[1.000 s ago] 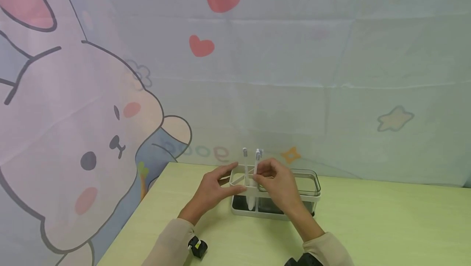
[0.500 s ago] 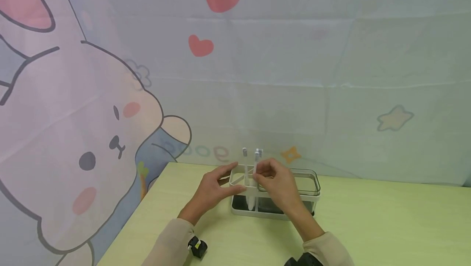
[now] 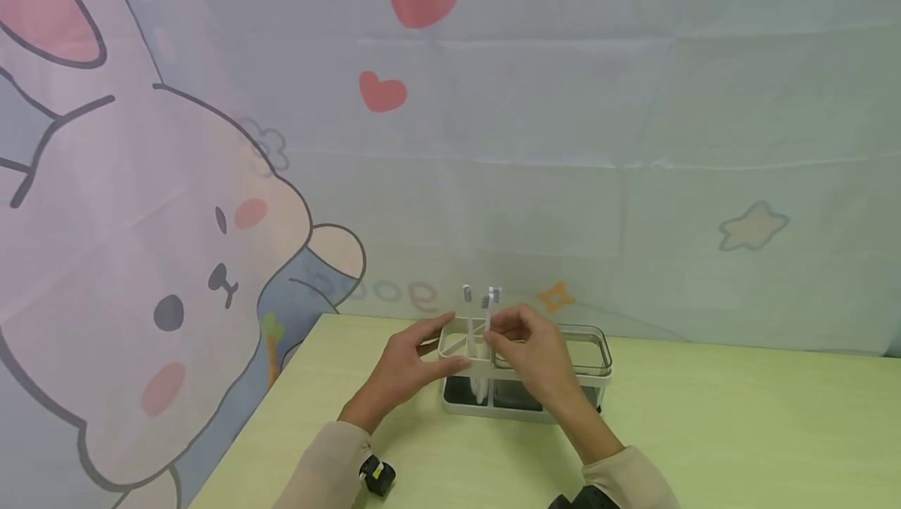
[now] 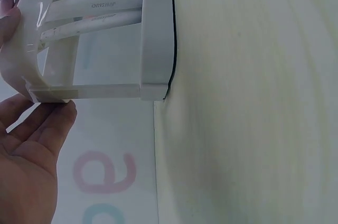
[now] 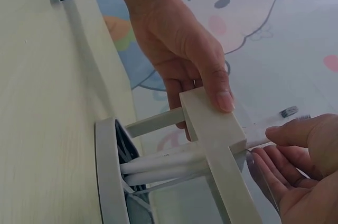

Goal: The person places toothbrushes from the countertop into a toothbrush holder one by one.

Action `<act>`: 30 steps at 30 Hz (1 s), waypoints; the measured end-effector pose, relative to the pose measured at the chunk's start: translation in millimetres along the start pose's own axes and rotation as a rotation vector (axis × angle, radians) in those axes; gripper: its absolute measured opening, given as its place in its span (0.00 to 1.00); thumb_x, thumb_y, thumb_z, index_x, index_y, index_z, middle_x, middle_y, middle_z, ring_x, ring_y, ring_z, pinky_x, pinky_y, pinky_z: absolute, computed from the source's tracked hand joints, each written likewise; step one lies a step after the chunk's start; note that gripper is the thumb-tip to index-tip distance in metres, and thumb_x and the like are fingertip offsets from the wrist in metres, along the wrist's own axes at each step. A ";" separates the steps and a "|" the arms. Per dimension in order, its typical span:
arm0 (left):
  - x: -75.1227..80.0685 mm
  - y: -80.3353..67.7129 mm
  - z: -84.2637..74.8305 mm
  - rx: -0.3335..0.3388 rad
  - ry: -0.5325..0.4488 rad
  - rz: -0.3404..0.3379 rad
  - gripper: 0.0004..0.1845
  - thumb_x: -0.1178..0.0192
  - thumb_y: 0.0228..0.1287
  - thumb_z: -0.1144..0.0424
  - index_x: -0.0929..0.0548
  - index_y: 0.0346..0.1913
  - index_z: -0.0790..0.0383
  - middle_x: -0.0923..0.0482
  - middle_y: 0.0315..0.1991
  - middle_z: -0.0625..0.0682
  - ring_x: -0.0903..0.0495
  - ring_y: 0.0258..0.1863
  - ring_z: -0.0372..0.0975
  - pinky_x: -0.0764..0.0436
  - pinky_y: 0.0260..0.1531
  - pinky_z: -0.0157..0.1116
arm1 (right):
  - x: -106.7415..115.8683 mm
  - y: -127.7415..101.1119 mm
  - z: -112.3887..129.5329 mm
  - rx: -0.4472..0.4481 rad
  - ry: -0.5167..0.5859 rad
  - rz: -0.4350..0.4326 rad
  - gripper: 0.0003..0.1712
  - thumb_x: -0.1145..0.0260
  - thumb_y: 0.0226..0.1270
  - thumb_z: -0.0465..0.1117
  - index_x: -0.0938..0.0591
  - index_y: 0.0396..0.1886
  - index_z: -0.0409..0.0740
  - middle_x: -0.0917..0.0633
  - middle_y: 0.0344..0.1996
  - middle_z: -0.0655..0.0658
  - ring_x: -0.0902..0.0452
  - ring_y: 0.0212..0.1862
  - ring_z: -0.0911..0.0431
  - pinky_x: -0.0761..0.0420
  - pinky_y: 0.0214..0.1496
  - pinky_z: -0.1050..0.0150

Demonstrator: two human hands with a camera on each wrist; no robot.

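Observation:
A white toothbrush holder (image 3: 468,408) with a dark base pad stands upright on the table. My left hand (image 3: 404,364) grips its left end, thumb in front and fingers behind. With thumb and fingertips, my right hand (image 3: 536,353) pinches a white toothbrush (image 3: 486,304) standing in the left part of the holder. Two other toothbrush heads show, one toothbrush (image 3: 468,295) to the left and another toothbrush (image 3: 496,295) just behind. In the left wrist view, white handles (image 4: 95,5) are visible inside the frame. The right wrist view shows the left thumb on the upper rail (image 5: 211,123).
A clear-rimmed compartment (image 3: 598,335) takes up the holder's right side. The pale yellow-green table (image 3: 739,431) extends to both sides and toward me. Close behind its back edge hangs a printed cloth (image 3: 704,274) with a cartoon rabbit.
The pinched toothbrush has sunk slightly, and its head has turned so the bristles face left. Both hands stay in nearly the same place on the holder.

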State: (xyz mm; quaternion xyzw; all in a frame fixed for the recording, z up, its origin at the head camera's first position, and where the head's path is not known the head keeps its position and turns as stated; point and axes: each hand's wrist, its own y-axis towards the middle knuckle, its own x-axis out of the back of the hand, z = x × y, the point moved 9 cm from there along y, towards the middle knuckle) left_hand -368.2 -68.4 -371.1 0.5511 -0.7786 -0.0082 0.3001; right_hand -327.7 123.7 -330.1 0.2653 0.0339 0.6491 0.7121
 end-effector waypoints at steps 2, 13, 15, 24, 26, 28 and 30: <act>-0.2 -0.6 -1.0 -0.002 0.003 0.002 0.41 0.23 0.66 0.55 0.27 0.79 0.60 0.28 0.74 0.59 0.28 0.73 0.54 0.24 0.71 0.48 | 3.3 -0.8 -1.7 -0.015 -0.003 0.003 0.10 0.24 0.69 0.33 0.13 0.47 0.39 0.11 0.40 0.47 0.14 0.45 0.53 0.13 0.48 0.62; 2.7 3.1 -10.6 -0.033 0.187 -0.031 0.37 0.32 0.73 0.44 0.27 0.79 0.56 0.30 0.77 0.54 0.33 0.77 0.51 0.32 0.76 0.55 | 47.3 -9.1 16.4 0.101 -0.076 -0.055 0.10 0.27 0.75 0.37 0.14 0.51 0.39 0.12 0.45 0.45 0.15 0.47 0.53 0.14 0.53 0.68; 7.2 3.7 -15.4 -0.061 0.247 -0.059 0.37 0.34 0.74 0.44 0.27 0.79 0.56 0.31 0.78 0.54 0.35 0.78 0.51 0.34 0.77 0.59 | 58.3 -13.2 22.9 0.173 -0.098 -0.094 0.09 0.28 0.76 0.36 0.13 0.51 0.38 0.11 0.45 0.45 0.14 0.46 0.52 0.15 0.51 0.72; 30.1 1.1 -40.2 -0.149 0.462 -0.146 0.42 0.39 0.75 0.41 0.35 0.83 0.57 0.40 0.82 0.55 0.42 0.81 0.53 0.38 0.77 0.64 | 106.0 -30.5 36.6 0.435 -0.378 -0.235 0.14 0.27 0.71 0.30 0.13 0.55 0.35 0.10 0.50 0.40 0.13 0.50 0.41 0.11 0.52 0.58; 32.5 0.5 -45.3 -0.161 0.529 -0.150 0.44 0.40 0.74 0.38 0.36 0.84 0.58 0.42 0.83 0.56 0.43 0.82 0.53 0.41 0.78 0.64 | 115.7 -33.1 32.8 0.449 -0.453 -0.241 0.19 0.26 0.70 0.31 0.14 0.59 0.35 0.12 0.54 0.37 0.16 0.54 0.38 0.14 0.55 0.44; 34.4 0.0 -49.6 -0.169 0.595 -0.157 0.46 0.42 0.74 0.35 0.37 0.84 0.58 0.43 0.84 0.57 0.45 0.82 0.54 0.46 0.79 0.64 | 125.9 -34.6 26.1 0.435 -0.513 -0.241 0.24 0.25 0.69 0.32 0.16 0.64 0.36 0.14 0.58 0.34 0.20 0.59 0.34 0.17 0.56 0.34; 36.5 -0.7 -53.8 -0.176 0.646 -0.166 0.47 0.43 0.73 0.34 0.38 0.84 0.58 0.44 0.84 0.57 0.48 0.83 0.54 0.52 0.80 0.66 | 135.9 -35.0 17.3 0.405 -0.569 -0.231 0.28 0.25 0.69 0.34 0.19 0.67 0.36 0.17 0.62 0.32 0.25 0.64 0.32 0.21 0.58 0.30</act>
